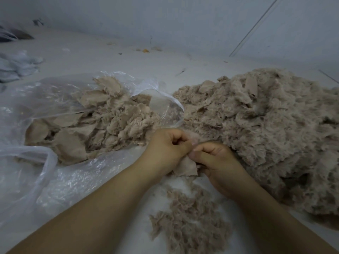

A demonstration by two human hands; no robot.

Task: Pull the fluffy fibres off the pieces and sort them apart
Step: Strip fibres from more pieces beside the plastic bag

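Together, at the centre of the frame, both hands closed on one beige piece (186, 168). Left hand (167, 149) curled, pinching the upper part of it between thumb and fingers; right hand (214, 162) curled as well, thumb laid across the same piece, fingertips meeting those of the left. Hung down between the two palms, with the smooth backing side turned toward the camera and the lower edge free. Whether any fluff was caught in the right fingertips, could not tell, too small and blurred.

Lay just below the hands, in the lower middle of the frame, a small loose fibre heap (189, 222), on the pale floor (128, 57). Spread at the centre left, an open clear plastic bag (55, 99) with flat stripped-looking pieces (95, 123) inside. Rose at the right, touching the right wrist side, a big fluffy pile (266, 129).

Judged as the pulling step, with most of the work seemingly left. Mattered most for the coming move: long axis of the held piece nearly vertical in the frame, so a pull apart probably sideways; bag nearer to the left hand, fibre heap directly under both.
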